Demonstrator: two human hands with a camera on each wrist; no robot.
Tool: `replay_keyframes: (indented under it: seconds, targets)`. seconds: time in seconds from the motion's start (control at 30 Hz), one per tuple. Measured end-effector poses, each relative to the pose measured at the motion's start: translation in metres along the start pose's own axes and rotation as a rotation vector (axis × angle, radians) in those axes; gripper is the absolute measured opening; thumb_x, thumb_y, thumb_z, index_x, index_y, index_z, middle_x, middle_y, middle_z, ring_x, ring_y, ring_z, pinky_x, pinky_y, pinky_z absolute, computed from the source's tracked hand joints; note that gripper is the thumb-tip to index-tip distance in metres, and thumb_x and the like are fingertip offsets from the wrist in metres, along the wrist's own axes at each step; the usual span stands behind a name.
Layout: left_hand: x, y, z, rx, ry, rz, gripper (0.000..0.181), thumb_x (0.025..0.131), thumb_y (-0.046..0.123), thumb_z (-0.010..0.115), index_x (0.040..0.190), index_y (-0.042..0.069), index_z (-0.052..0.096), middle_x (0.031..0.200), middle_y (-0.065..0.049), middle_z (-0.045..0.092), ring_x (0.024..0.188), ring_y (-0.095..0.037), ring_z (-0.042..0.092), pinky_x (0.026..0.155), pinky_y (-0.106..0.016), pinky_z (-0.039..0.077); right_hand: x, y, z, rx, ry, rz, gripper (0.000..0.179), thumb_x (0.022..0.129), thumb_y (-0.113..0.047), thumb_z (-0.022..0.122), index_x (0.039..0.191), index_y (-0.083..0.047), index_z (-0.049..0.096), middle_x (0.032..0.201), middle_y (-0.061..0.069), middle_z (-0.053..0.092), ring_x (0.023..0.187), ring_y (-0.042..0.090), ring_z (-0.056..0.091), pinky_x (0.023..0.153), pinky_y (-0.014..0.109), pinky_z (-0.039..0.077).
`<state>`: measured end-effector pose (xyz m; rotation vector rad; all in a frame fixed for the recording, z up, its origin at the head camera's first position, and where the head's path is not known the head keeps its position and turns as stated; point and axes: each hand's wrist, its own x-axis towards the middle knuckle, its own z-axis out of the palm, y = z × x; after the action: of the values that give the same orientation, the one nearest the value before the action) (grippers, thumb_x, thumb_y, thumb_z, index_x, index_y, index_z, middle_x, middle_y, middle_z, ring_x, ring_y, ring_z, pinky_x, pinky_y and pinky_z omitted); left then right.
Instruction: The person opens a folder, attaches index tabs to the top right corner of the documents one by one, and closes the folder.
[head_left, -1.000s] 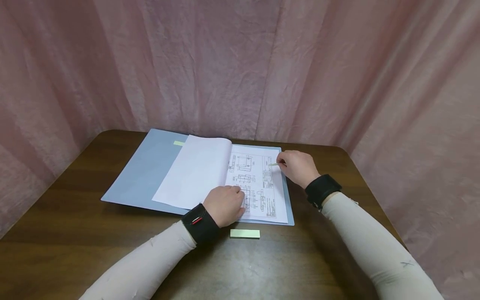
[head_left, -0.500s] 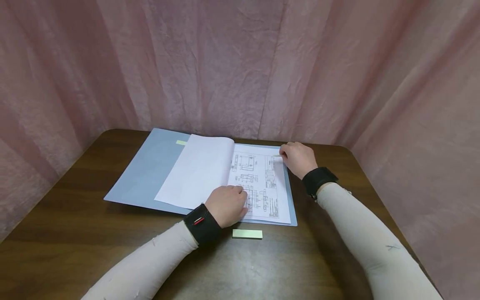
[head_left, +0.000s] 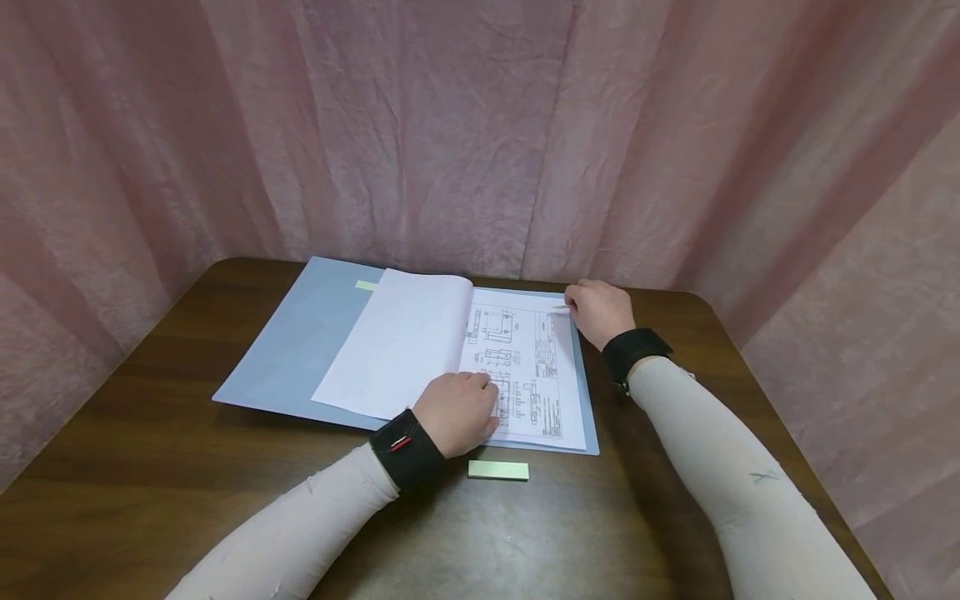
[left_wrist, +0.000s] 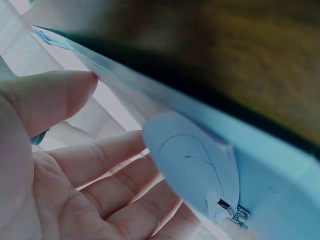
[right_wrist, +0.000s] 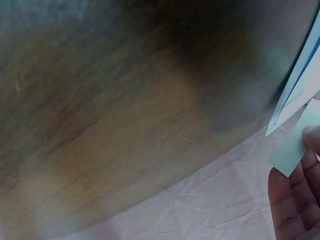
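Note:
A light blue folder [head_left: 288, 350] lies open on the table, with a turned white page [head_left: 401, 346] curving over to the left. On its right side is a sheet of technical drawings [head_left: 551, 367]. My left hand [head_left: 456, 414] rests on the near part of this sheet, fingers loosely extended; its thumb and fingers [left_wrist: 120, 152] appear by the folder's edge in the left wrist view. At the sheet's far right corner my right hand [head_left: 600, 313] pinches a pale green sticky note [right_wrist: 292, 145] between thumb and fingers. Whether the note touches the paper cannot be told.
A pad of pale green sticky notes [head_left: 498, 470] lies near the folder's front edge. Another sticky note [head_left: 366, 285] shows on the folder's left cover, beside the turned page. A small metal clip [left_wrist: 234, 212] shows inside the folder. Behind the wooden table [head_left: 135, 433] hangs a pink curtain [head_left: 465, 142].
Holding the sticky note, my right hand has moved away from me along the sheet's right edge to its far corner. My left hand stays on the sheet.

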<state>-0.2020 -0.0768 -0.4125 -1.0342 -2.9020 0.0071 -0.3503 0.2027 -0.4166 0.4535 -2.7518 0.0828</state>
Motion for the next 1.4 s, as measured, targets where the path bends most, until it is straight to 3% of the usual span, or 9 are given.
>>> replay_keyframes:
  seconds: [0.7,1.4]
  targets:
    - [-0.0008,-0.0001,0.0011,0.010,0.020,0.006,0.043,0.099,0.039,0.083,0.123,0.004,0.080,0.115,-0.011,0.079,0.094,-0.024,0.074,0.089,-0.038,0.061,0.0065,0.0002,0.0058,-0.071,-0.028,-0.042,0.006,0.100,-0.003,0.079,0.101,-0.008,0.082,0.094,0.011,0.074,0.079,0.027,0.066,0.072,0.045,0.058]
    - [-0.0009,0.0003,-0.0008,0.002,0.011,-0.004,0.044,0.099,0.039,0.083,0.126,0.004,0.080,0.117,-0.012,0.079,0.096,-0.025,0.074,0.090,-0.039,0.061,0.0037,0.0026,0.0094,-0.066,-0.117,-0.023,0.015,0.100,-0.004,0.080,0.113,-0.007,0.086,0.104,0.013,0.079,0.084,0.028,0.068,0.085,0.044,0.060]
